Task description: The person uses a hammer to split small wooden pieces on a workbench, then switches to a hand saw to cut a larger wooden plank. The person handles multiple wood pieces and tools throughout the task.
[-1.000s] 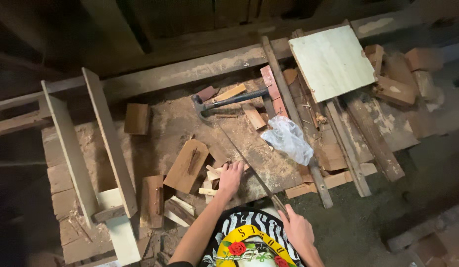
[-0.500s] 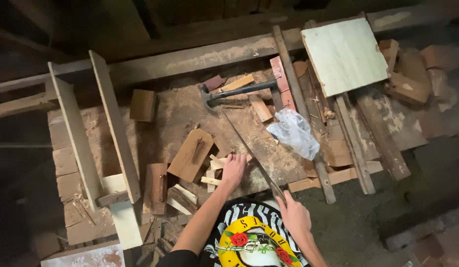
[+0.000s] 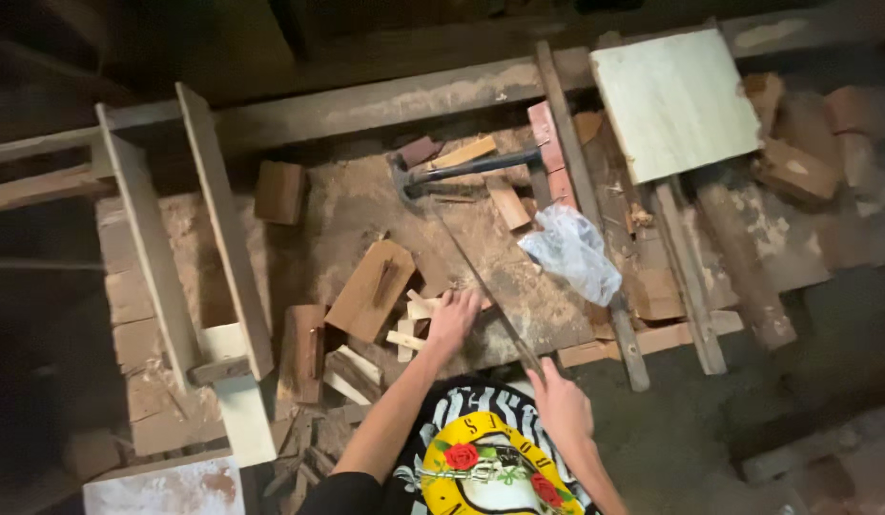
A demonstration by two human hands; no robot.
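My left hand [image 3: 452, 319] presses down on a small pale wood strip [image 3: 425, 307] lying on the dusty workbench [image 3: 357, 205]. My right hand [image 3: 560, 402] grips the handle end of a long thin saw blade [image 3: 476, 277] that runs diagonally up and left across the strip. Short pale offcuts [image 3: 404, 339] lie just left of my left hand. A brown wood block [image 3: 370, 289] lies beside them.
A claw hammer [image 3: 466, 170] lies at the back of the bench. A crumpled plastic bag [image 3: 574, 252] sits to the right, a pale square board [image 3: 673, 100] beyond it. A wooden frame of pale planks [image 3: 223, 229] stands at left. Scrap blocks [image 3: 278, 191] are scattered about.
The view has shifted slightly. My left hand stays on the wood strip and my right hand stays on the saw, which has slid a little along its diagonal.
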